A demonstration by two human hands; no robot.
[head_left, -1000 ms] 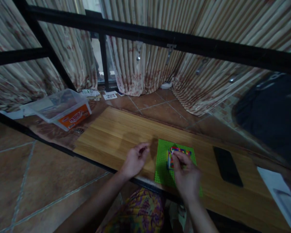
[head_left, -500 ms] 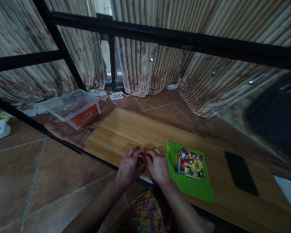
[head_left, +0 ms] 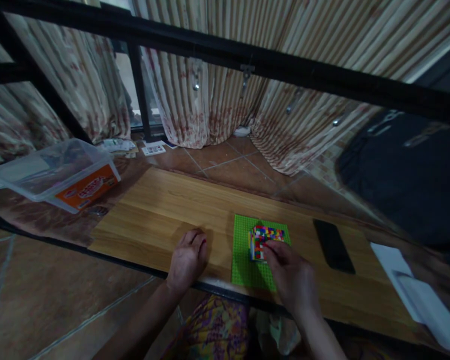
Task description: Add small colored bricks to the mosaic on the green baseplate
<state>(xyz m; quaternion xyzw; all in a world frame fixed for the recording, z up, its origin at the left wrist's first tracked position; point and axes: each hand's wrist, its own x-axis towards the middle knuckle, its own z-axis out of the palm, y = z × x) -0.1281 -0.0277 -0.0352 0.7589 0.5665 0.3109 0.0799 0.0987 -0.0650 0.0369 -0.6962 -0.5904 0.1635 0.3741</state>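
Observation:
A green baseplate (head_left: 243, 262) lies on the wooden tabletop (head_left: 161, 210) near its front edge. A block of multicoloured small bricks (head_left: 261, 234) stands on the plate. My right hand (head_left: 290, 280) reaches over the plate's near right corner, its fingertips pinched on the block's near top edge. My left hand (head_left: 187, 260) rests palm down on the wood left of the plate, fingers curled under. A red speck shows at one fingertip; whether the hand holds anything is hidden.
A black phone (head_left: 333, 246) lies right of the plate, with white sheets (head_left: 408, 285) beyond it. A clear plastic box with an orange label (head_left: 60, 172) sits at the far left. A black metal bar (head_left: 247, 52) crosses overhead, with curtains behind and a dark bag (head_left: 405, 170) at the right.
Half a second ago both hands met over a small red brick piece left of the plate. The right hand has since moved right onto the block, and the left stayed on the wood.

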